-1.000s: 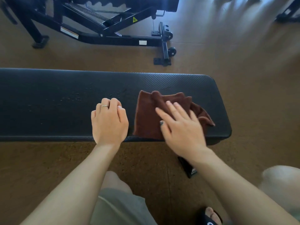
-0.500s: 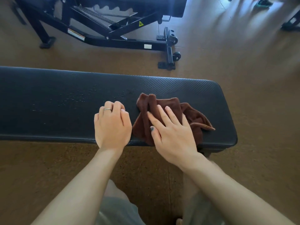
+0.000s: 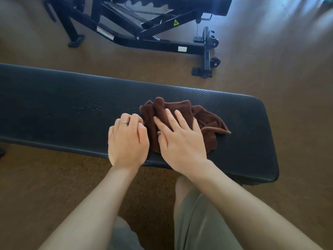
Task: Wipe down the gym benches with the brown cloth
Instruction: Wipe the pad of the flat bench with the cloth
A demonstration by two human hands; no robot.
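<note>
The brown cloth (image 3: 180,121) is pinned flat on the desk (image 3: 63,109) under the spread right grip (image 3: 180,139), probably for wiping pressure; the left grip (image 3: 128,139), curled and empty, is propped just beside it.

Bench (image 3: 54,109) left bare; cloth (image 3: 207,120) bunched right

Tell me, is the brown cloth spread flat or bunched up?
Bunched up. The brown cloth shows ridges and folds under the flat right hand on the bench.
</note>
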